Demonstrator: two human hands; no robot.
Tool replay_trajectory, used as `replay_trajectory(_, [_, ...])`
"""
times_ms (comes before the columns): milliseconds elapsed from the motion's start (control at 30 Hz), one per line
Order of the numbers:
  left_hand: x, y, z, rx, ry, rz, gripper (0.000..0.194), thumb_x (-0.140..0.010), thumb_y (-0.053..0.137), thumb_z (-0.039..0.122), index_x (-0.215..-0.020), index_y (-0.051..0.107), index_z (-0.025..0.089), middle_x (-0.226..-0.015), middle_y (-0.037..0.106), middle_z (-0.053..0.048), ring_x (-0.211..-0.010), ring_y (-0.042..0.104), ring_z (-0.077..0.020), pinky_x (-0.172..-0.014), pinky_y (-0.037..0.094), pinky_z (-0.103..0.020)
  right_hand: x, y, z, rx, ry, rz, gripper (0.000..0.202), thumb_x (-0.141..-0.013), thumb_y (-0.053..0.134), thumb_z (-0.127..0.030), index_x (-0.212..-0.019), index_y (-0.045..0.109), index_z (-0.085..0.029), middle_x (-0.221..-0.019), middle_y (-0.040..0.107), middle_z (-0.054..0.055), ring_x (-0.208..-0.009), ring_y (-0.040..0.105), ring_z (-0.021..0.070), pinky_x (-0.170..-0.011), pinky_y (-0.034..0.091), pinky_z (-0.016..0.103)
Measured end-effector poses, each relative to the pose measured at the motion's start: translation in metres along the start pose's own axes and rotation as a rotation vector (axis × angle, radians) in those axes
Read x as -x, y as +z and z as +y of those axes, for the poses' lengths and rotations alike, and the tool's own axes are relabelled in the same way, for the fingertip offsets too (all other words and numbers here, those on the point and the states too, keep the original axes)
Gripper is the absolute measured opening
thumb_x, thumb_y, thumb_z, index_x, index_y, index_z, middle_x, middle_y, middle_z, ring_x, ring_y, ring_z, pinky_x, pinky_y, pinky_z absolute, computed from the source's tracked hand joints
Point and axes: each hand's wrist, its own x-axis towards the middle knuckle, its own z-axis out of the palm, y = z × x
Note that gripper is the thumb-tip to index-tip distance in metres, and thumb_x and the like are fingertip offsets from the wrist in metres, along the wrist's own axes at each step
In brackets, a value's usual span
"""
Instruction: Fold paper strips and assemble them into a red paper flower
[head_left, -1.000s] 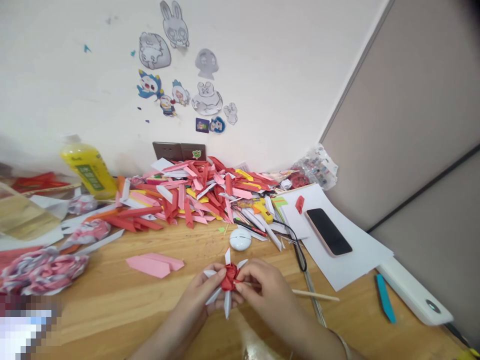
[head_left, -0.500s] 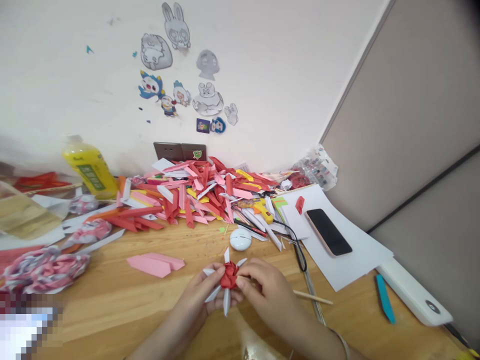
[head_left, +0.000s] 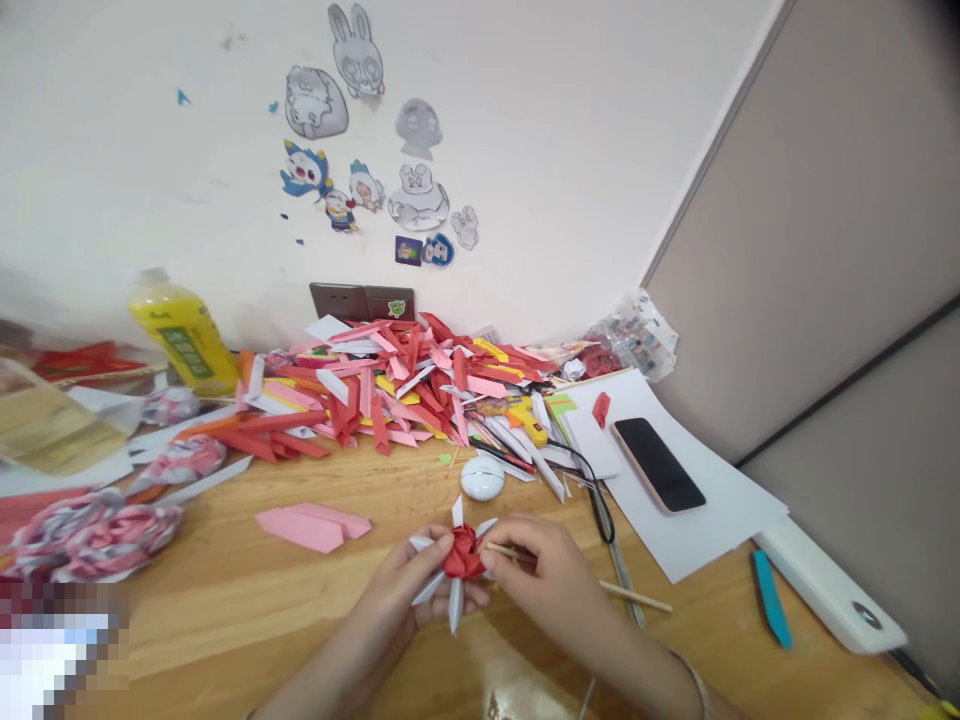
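My left hand (head_left: pixel 409 590) is closed around a folded-paper flower (head_left: pixel 463 552), its thumb on the left edge of the red centre. The flower has a twisted red middle and several white pointed pieces sticking out around it. My right hand (head_left: pixel 551 570) pinches a thin wooden stick (head_left: pixel 504 551) whose tip is at the right side of the red centre. The stick passes behind the right hand, and its far end shows to the right. Some of the right fingers are hidden behind the palm. Two pink folded strips (head_left: pixel 311 525) lie to the left.
Behind the hands lies a heap of folded paper strips (head_left: pixel 405 370), with a yellow glue gun (head_left: pixel 529 420) and a white rounded case (head_left: pixel 482 479) nearby. A phone (head_left: pixel 660 465) rests on white paper at right. A yellow bottle (head_left: pixel 187 335) stands at back left.
My right hand has drawn slightly back to the right, and more of the stick now shows between its fingertips and the flower. The left hand keeps its hold.
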Motion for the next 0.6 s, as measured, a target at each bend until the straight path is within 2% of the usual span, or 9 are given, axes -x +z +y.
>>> replay_trajectory(200, [-0.0007, -0.0013, 0.0, -0.023, 0.011, -0.019, 0.027, -0.073, 0.068, 0.041, -0.078, 0.061, 0.016, -0.071, 0.07, -0.005, -0.066, 0.068, -0.0201, -0.065, 0.05, -0.029, -0.001, 0.0001, -0.0001, -0.026, 0.043, -0.013, 0.012, -0.074, 0.056, -0.011, -0.071, 0.067, -0.017, -0.069, 0.063, 0.0, -0.066, 0.055, 0.0128, -0.061, 0.039, 0.023])
replay_trajectory(467, [-0.0004, -0.002, 0.0, -0.044, -0.004, -0.007, 0.028, -0.073, 0.068, 0.042, -0.079, 0.061, 0.016, -0.075, 0.072, -0.005, -0.068, 0.068, -0.0199, -0.067, 0.05, -0.03, -0.0018, 0.0021, 0.005, 0.024, 0.015, -0.01, 0.017, -0.079, 0.053, -0.015, -0.066, 0.064, -0.017, -0.064, 0.06, 0.0, -0.062, 0.05, 0.012, -0.058, 0.035, 0.023])
replay_trajectory(600, [-0.0014, -0.0028, -0.0011, -0.035, -0.011, -0.012, 0.029, -0.072, 0.069, 0.043, -0.079, 0.06, 0.017, -0.073, 0.071, -0.005, -0.069, 0.068, -0.0211, -0.068, 0.051, -0.031, -0.0015, 0.003, 0.0034, 0.031, 0.061, 0.005, 0.01, -0.074, 0.058, -0.013, -0.068, 0.065, -0.017, -0.067, 0.062, 0.0, -0.064, 0.052, 0.0129, -0.06, 0.036, 0.023])
